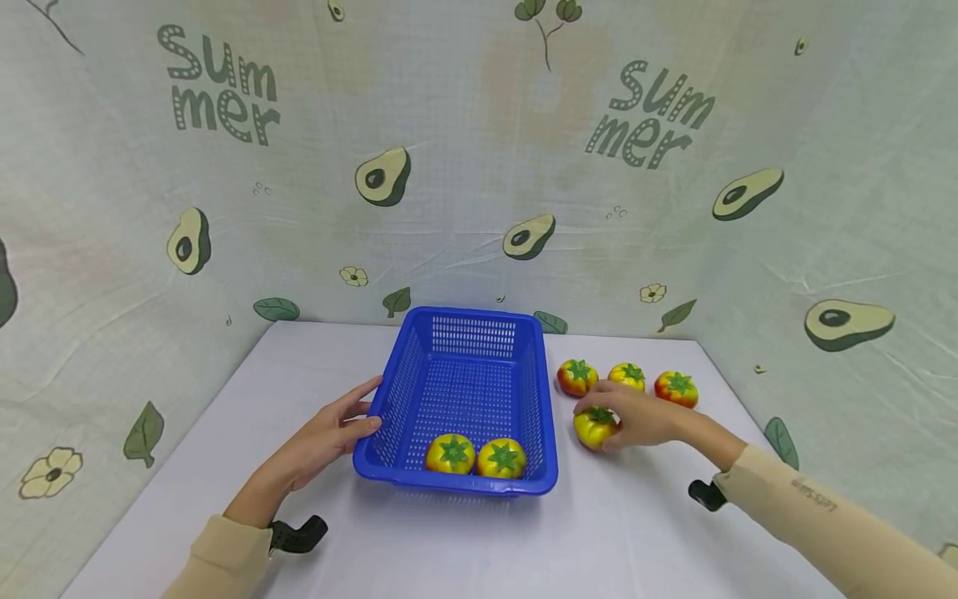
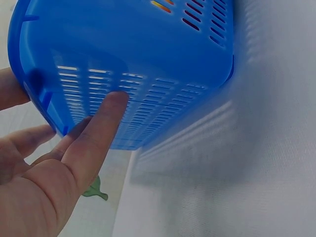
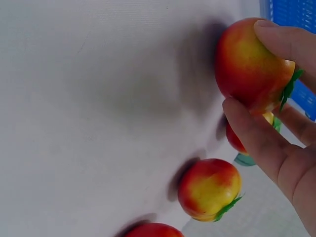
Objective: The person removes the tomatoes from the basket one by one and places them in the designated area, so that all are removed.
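Observation:
A blue perforated plastic basket (image 1: 550, 416) stands mid-table with two yellow tomatoes (image 1: 451, 454) with green leafy tops at its near end. My left hand (image 1: 329, 433) grips its left rim, and in the left wrist view one finger (image 2: 101, 131) lies along the slotted outer wall. Just right of the basket, my right hand (image 1: 644, 416) holds a red-and-yellow tomato (image 3: 249, 64) between thumb and fingers. Its green leaves face the palm. Behind that hand, three more tomatoes sit in a row: a left one (image 1: 577, 378), a middle one (image 1: 627, 375) and a right one (image 1: 676, 388).
A white cloth covers the table (image 1: 599, 532). Printed fabric walls (image 1: 464, 208) with avocados and lettering rise behind and on both sides. Black wrist devices sit on the left wrist (image 1: 299, 535) and the right wrist (image 1: 707, 495).

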The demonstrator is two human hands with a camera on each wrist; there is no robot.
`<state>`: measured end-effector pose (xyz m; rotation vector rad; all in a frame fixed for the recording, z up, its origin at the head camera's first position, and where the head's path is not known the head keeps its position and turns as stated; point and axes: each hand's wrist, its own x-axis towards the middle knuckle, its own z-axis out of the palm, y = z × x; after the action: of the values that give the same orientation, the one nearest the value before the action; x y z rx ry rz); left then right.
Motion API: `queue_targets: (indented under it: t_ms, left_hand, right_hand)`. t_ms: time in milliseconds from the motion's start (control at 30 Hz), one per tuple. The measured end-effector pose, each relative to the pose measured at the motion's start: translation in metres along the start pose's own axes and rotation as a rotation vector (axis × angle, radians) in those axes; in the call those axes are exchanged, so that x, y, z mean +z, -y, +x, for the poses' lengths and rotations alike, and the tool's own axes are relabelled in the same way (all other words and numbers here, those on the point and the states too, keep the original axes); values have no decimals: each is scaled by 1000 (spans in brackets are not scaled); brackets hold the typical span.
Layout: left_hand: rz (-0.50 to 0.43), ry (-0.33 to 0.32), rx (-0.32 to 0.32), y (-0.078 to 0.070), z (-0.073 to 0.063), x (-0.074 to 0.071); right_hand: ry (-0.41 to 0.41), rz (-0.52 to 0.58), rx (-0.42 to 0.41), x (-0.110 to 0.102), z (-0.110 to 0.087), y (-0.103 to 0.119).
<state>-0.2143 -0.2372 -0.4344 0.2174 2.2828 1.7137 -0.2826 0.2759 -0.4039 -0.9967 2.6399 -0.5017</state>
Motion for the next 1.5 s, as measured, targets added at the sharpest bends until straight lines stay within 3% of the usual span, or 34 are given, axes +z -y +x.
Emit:
queue_targets:
  t_ms: [533, 900, 1167, 1367, 1500]
  left_hand:
    - [-5, 5, 4, 0, 2, 0]
    - [-6, 8, 6, 0, 2, -1]
    - [-11, 13, 2, 0, 2, -2]
    - [-10, 13, -1, 0, 1, -2]
    - [-7, 8, -4, -1, 1, -2]
  right_hand:
    - [22, -5, 48, 3, 0, 1]
    - [37, 11, 20, -4, -1, 3]
    - [15, -11, -19, -21, 1, 6]
    - [-12, -23, 8, -43, 6, 20]
    - [-37, -58, -19, -59, 12, 31]
